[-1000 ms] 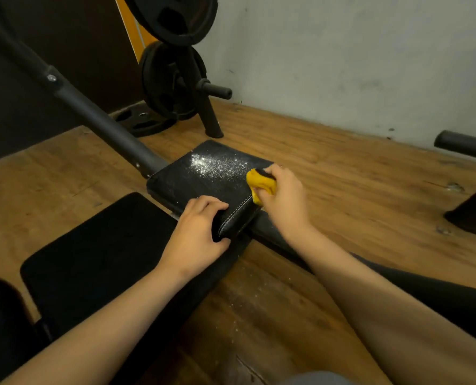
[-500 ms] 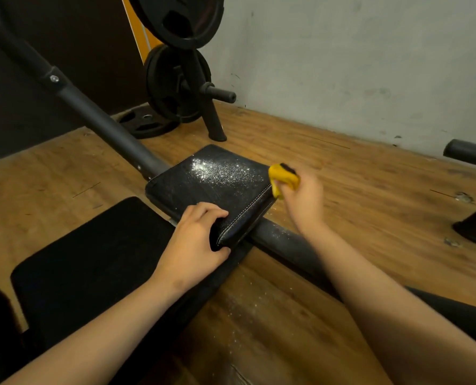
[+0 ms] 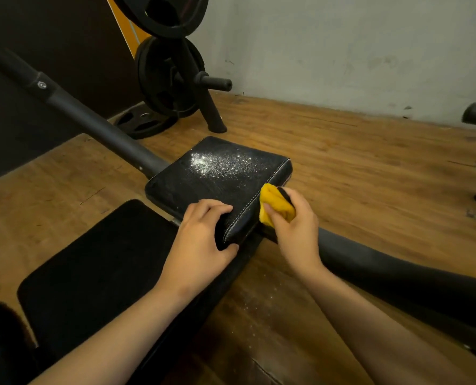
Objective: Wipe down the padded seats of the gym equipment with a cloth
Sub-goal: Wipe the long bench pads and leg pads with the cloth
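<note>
My left hand (image 3: pixel 200 243) curls over the near corner of the seat (image 3: pixel 217 184) to hold it steady. My right hand (image 3: pixel 296 232) squeezes the yellow cloth (image 3: pixel 275 205) against its side edge, I think; white dust (image 3: pixel 211 162) sits farther up.

black seat pad (image 3: pixel 217 187) with white stitching and white speckles, yellow cloth (image 3: pixel 275 207), brown wood-grain floor (image 3: pixel 370 168), grey wall (image 3: pixel 342 51).

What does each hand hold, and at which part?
The right hand grips the wadded yellow cloth around its near end. The left hand grips the pad at its near corner.
</note>
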`<act>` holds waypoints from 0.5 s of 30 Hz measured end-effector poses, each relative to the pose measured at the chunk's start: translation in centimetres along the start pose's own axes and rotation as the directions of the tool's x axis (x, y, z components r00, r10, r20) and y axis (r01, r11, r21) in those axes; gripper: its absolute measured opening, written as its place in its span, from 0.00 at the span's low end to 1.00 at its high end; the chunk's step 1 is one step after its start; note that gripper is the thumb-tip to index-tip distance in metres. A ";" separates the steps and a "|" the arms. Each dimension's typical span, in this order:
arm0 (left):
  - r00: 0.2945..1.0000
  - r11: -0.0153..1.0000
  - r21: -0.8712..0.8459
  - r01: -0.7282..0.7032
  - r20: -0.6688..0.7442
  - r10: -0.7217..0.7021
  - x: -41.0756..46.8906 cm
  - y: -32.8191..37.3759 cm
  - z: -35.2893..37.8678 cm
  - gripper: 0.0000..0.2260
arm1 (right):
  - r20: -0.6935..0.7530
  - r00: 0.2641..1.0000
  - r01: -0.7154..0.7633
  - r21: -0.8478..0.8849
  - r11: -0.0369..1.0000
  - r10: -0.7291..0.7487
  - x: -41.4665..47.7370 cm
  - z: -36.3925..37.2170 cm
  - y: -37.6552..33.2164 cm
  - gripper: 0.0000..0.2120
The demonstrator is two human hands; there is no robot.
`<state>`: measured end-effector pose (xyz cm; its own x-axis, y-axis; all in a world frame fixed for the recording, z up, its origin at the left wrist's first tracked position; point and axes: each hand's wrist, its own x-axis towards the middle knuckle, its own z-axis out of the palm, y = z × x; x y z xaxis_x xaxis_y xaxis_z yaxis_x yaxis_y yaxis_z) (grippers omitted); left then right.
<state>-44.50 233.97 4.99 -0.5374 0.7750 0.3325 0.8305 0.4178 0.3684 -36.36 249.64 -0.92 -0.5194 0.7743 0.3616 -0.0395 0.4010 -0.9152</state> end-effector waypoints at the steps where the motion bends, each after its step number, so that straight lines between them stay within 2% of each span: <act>1: 1.000 1.000 -0.004 0.000 0.000 0.000 0.0 -0.1 0.0 0.27 | -0.048 0.999 -0.015 -0.003 1.000 0.014 1.3 0.1 0.6 0.13; 4: 1.000 1.000 -0.006 0.006 -0.002 -0.006 0.0 -0.2 0.0 0.28 | -0.170 0.976 -0.132 0.014 0.991 0.132 5.7 -0.2 1.5 0.16; 7: 1.000 1.000 -0.008 0.011 0.004 -0.011 0.1 -0.1 -0.1 0.28 | -0.193 0.936 -0.263 0.176 0.949 0.295 8.3 -0.4 2.7 0.12; 9: 1.000 1.000 -0.013 0.011 0.011 -0.011 0.1 0.0 -0.1 0.28 | -0.160 0.895 -0.346 0.338 0.875 0.416 8.0 -0.1 3.3 0.07; 11: 1.000 1.000 -0.016 0.021 0.011 -0.020 0.1 0.1 -0.2 0.29 | -0.127 0.860 -0.392 0.457 0.798 0.495 5.9 0.7 3.0 0.06; 15: 1.000 1.000 -0.004 0.018 0.003 -0.018 0.1 0.0 0.0 0.29 | 0.055 0.840 -0.461 0.597 0.656 0.540 -0.2 2.1 1.0 0.04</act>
<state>-44.59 234.04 5.04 -0.5518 0.7688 0.3232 0.8201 0.4299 0.3776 -38.04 248.88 -2.32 -0.5044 0.8399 -0.2006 -0.2960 -0.3864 -0.8735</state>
